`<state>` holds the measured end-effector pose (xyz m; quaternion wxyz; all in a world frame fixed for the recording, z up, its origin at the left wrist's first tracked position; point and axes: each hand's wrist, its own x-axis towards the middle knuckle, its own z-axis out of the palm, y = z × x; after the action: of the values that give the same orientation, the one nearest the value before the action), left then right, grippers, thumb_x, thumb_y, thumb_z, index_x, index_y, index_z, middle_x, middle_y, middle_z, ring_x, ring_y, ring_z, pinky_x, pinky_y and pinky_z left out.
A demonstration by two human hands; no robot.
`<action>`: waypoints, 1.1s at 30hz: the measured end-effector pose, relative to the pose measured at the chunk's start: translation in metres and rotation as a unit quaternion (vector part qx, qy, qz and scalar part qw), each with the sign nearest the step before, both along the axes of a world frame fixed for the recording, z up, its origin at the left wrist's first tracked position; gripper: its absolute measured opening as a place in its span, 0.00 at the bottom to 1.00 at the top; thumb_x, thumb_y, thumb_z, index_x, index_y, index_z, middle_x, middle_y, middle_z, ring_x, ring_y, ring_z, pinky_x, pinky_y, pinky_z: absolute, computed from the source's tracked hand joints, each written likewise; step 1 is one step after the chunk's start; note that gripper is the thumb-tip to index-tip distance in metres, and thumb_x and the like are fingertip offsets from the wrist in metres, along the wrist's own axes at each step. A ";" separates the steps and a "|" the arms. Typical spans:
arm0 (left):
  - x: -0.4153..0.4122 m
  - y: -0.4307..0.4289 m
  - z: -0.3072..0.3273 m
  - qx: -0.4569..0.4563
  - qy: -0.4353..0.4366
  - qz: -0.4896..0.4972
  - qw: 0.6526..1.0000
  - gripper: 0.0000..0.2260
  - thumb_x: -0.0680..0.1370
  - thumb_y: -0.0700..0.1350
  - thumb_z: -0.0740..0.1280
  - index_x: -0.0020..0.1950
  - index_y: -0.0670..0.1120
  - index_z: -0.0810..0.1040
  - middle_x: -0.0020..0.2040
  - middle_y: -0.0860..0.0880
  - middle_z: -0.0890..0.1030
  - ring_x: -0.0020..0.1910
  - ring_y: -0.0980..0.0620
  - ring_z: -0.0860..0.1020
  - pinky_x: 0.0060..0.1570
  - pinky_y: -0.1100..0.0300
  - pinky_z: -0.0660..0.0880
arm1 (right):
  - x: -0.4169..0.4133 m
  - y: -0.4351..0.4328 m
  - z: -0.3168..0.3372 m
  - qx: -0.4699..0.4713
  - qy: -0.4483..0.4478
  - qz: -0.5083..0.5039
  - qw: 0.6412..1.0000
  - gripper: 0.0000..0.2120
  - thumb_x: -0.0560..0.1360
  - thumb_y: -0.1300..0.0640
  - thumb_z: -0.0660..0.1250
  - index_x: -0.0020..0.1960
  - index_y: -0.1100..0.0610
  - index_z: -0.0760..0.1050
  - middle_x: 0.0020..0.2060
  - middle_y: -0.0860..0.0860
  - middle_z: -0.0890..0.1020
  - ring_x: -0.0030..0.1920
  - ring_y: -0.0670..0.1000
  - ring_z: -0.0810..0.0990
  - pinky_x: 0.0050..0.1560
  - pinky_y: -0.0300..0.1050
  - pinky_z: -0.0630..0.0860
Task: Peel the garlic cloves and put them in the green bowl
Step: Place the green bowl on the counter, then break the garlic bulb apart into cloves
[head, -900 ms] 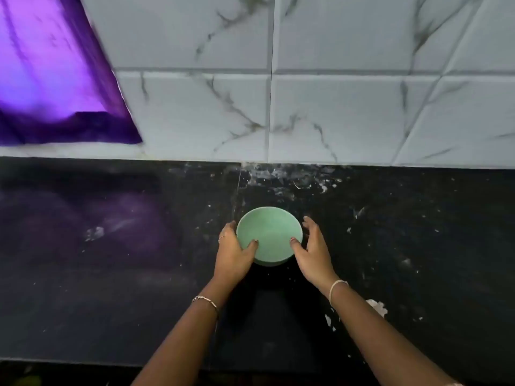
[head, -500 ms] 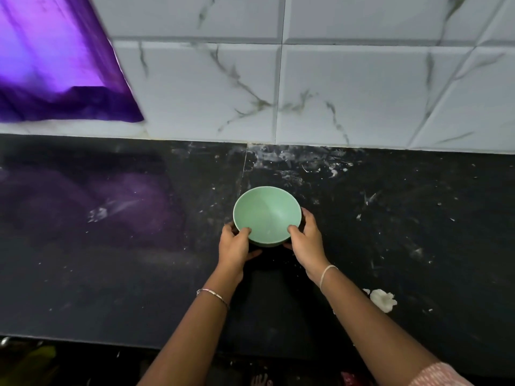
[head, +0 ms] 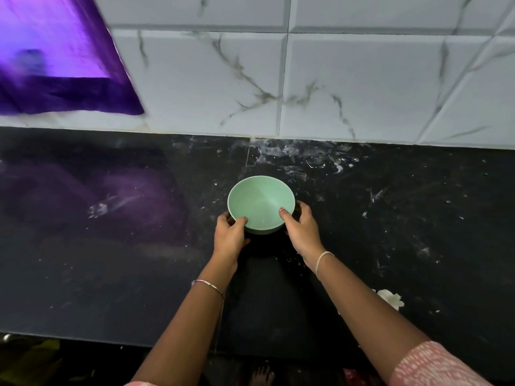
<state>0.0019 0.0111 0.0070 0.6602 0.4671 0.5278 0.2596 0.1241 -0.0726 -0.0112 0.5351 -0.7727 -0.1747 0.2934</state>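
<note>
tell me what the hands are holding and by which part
Both hold the green bowl by its near rim: left hand on the left side, right hand on the right, thumbs over the rim.

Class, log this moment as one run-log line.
left hand: grips green bowl rim | right hand: grips rim opposite | bowl: looks empty | surface: black counter

Head view. A green bowl (head: 260, 200) at centre, on a black countertop (head: 111, 274). The left hand (head: 230, 235) grips its rim at 7 o'clock and the right hand (head: 302, 231) at 4 o'clock, thumbs hooked inside. A purple cloth (head: 55, 65) hangs at 10 o'clock on the marbled wall tiles (head: 362, 87); a white scrap (head: 390, 299) lies at 4 o'clock.
</note>
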 end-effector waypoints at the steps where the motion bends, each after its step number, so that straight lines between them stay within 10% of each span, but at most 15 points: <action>1: -0.001 -0.001 -0.001 0.004 -0.002 0.001 1.000 0.20 0.80 0.42 0.64 0.70 0.46 0.65 0.57 0.51 0.74 0.54 0.53 0.74 0.56 0.49 0.77 | 0.001 -0.005 0.001 -0.011 -0.009 0.005 1.000 0.31 0.75 0.44 0.67 0.74 0.52 0.62 0.68 0.50 0.72 0.66 0.53 0.73 0.66 0.54 0.72; 11: -0.004 -0.046 -0.011 0.169 0.099 0.100 0.976 0.20 0.77 0.44 0.68 0.63 0.39 0.64 0.60 0.44 0.63 0.55 0.49 0.68 0.60 0.53 0.69 | 0.011 -0.099 0.005 -0.029 -0.219 0.012 0.975 0.13 0.77 0.54 0.68 0.61 0.52 0.77 0.56 0.45 0.79 0.58 0.43 0.77 0.56 0.38 0.74; 17: 0.001 -0.097 -0.022 0.250 0.100 -0.050 0.962 0.06 0.77 0.42 0.68 0.52 0.47 0.72 0.49 0.49 0.76 0.49 0.49 0.75 0.47 0.61 0.69 | 0.011 -0.160 0.008 -0.052 -0.293 0.018 0.954 0.10 0.75 0.54 0.70 0.56 0.50 0.79 0.50 0.37 0.78 0.40 0.35 0.72 0.56 0.46 0.76; 22: 0.006 -0.135 -0.026 0.253 0.099 -0.247 0.930 0.05 0.79 0.41 0.66 0.50 0.52 0.77 0.46 0.56 0.79 0.44 0.61 0.77 0.40 0.73 0.70 | 0.008 -0.206 0.003 -0.037 -0.342 0.012 0.939 0.14 0.71 0.50 0.75 0.55 0.48 0.79 0.51 0.33 0.76 0.60 0.39 0.74 0.63 0.37 0.69; 33: 0.015 -0.151 -0.037 0.305 0.138 -0.346 0.876 0.06 0.78 0.43 0.66 0.49 0.55 0.78 0.47 0.56 0.80 0.47 0.59 0.77 0.46 0.62 0.74 | 0.014 -0.249 -0.024 -0.084 -0.283 0.015 0.955 0.31 0.64 0.49 0.79 0.65 0.45 0.73 0.60 0.39 0.73 0.61 0.42 0.71 0.61 0.40 0.70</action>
<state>0.0174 -0.1402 -0.0300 0.4532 0.8292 0.3127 0.0959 0.1380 -0.3217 -0.0356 0.3928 -0.8634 -0.3053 0.0844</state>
